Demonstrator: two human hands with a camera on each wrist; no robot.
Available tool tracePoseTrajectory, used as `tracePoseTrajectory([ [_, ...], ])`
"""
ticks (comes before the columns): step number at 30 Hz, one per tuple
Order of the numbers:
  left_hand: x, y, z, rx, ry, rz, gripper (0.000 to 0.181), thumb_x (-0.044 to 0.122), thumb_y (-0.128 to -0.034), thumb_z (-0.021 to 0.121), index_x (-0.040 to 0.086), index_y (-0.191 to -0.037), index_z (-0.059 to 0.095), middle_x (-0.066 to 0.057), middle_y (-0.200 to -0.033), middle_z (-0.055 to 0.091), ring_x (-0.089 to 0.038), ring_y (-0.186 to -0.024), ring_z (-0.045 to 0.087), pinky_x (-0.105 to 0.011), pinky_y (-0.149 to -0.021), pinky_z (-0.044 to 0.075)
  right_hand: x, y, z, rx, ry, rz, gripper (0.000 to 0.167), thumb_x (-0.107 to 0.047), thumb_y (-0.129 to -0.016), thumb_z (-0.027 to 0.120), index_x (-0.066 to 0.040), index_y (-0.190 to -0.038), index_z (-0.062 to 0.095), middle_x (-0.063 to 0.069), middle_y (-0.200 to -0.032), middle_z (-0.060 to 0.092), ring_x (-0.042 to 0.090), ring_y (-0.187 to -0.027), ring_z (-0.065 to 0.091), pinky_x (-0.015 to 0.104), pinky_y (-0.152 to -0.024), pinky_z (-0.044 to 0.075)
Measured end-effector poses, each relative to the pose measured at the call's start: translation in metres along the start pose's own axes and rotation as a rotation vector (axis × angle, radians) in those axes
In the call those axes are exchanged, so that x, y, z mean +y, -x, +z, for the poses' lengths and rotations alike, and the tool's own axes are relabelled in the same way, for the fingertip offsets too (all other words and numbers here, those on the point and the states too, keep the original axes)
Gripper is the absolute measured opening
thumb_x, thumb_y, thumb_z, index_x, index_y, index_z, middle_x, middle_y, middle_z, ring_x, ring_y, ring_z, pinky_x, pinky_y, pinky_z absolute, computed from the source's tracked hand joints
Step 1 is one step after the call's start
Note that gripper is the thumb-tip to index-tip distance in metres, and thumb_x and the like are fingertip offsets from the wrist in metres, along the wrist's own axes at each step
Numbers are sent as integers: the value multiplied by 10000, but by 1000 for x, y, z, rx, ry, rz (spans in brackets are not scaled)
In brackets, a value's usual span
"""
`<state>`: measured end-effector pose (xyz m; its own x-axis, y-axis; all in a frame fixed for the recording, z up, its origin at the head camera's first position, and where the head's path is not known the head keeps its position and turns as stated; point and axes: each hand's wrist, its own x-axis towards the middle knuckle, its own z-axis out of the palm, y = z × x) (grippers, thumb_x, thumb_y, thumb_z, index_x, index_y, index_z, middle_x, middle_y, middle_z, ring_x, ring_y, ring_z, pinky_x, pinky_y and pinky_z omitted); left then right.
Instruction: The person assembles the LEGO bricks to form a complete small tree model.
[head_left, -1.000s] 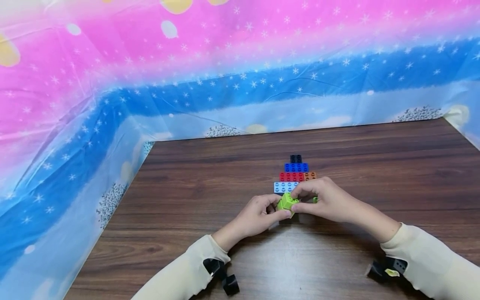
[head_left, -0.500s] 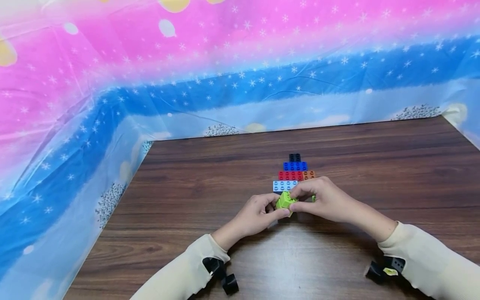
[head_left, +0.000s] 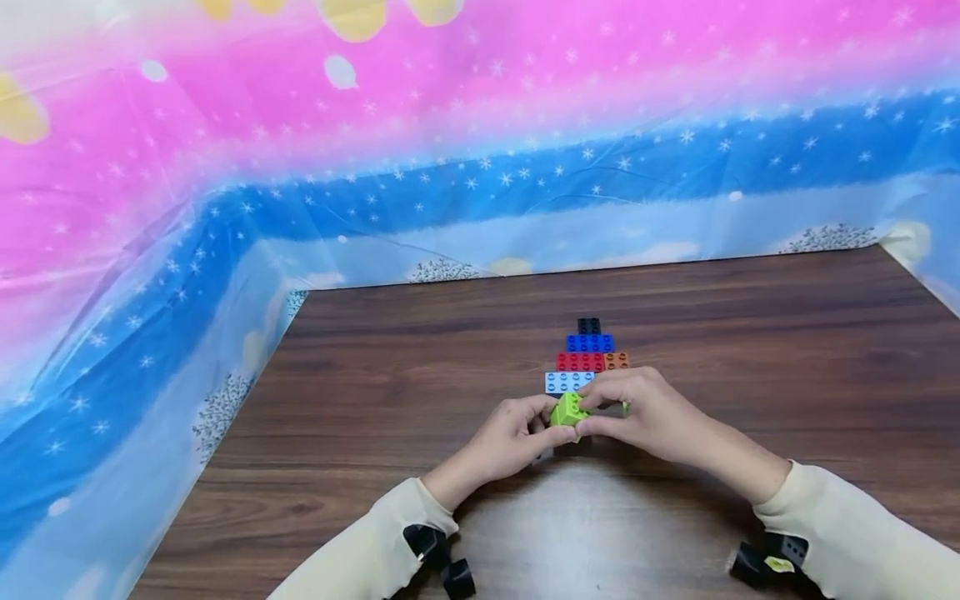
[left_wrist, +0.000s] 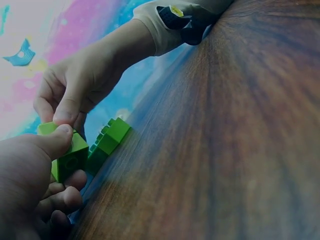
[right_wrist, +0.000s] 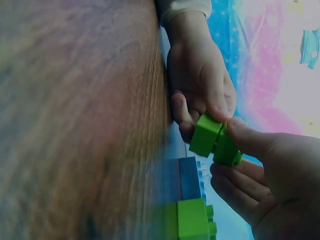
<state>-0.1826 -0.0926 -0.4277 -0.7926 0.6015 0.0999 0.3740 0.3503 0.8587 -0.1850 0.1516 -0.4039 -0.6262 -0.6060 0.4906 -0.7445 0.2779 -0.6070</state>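
Note:
Two lime-green toy building bricks meet between the hands, just above the table. In the right wrist view a thin gap shows between the left-hand brick and the right-hand brick. My left hand pinches one between thumb and fingers. The other is pinched by my right hand, thumb on the near side. Behind them lies a light-blue brick, partly covered by the right fingers. Another green brick stands on the table beyond the right hand, mostly hidden in the head view.
Farther back, bricks lie in narrowing rows: red beside orange, then blue, then black. They rest on a dark wooden table. A patterned pink and blue cloth hangs along its far and left edges.
Both hands keep their hold on the green bricks, which have turned slightly. The head view has tipped, so the whole scene sits a little lower.

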Motion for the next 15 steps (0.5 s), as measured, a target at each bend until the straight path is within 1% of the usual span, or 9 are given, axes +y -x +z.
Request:
tracePoseTrajectory([
  [2,1,0,-2,0,-1,-8,220,237,-1045,700,52,-1164,720,14,-801,650,-43,-603,520,-216,-533,445,0,-2,-1,-9,-12,3,158,-65,-874,862,-175,-969,801,-88,-972,773,72,-857,713,289,-677,597],
  [6,0,2,-3,-1,-3,-17,216,234,-1038,710,54,-1157,721,20,-797,647,-39,-615,517,-212,-540,437,1,-5,-2,-66,-43,50,97,-121,-921,829,-182,-991,804,-87,-964,774,58,-847,700,274,-680,582],
  [9,-1,3,0,-3,0,-19,206,235,-1038,710,60,-1146,720,30,-800,650,-35,-619,518,-209,-538,437,1,-4,-2,-93,-54,88,77,-141,-938,817,-190,-993,794,-104,-952,765,56,-840,694,283,-691,587],
  [13,-1,1,2,-13,3,-13,207,245,-1047,697,66,-1149,717,38,-802,647,-33,-617,517,-206,-537,437,1,0,-5,-94,-71,119,82,-149,-943,812,-203,-998,785,-124,-943,760,56,-839,698,289,-692,593],
  [15,1,-1,1,-16,11,-10,218,242,-1050,692,53,-1157,716,26,-799,644,-35,-611,514,-209,-533,436,1,0,-6,-86,-80,121,75,-148,-947,807,-197,-1000,788,-106,-949,766,62,-847,702,292,-692,594],
])
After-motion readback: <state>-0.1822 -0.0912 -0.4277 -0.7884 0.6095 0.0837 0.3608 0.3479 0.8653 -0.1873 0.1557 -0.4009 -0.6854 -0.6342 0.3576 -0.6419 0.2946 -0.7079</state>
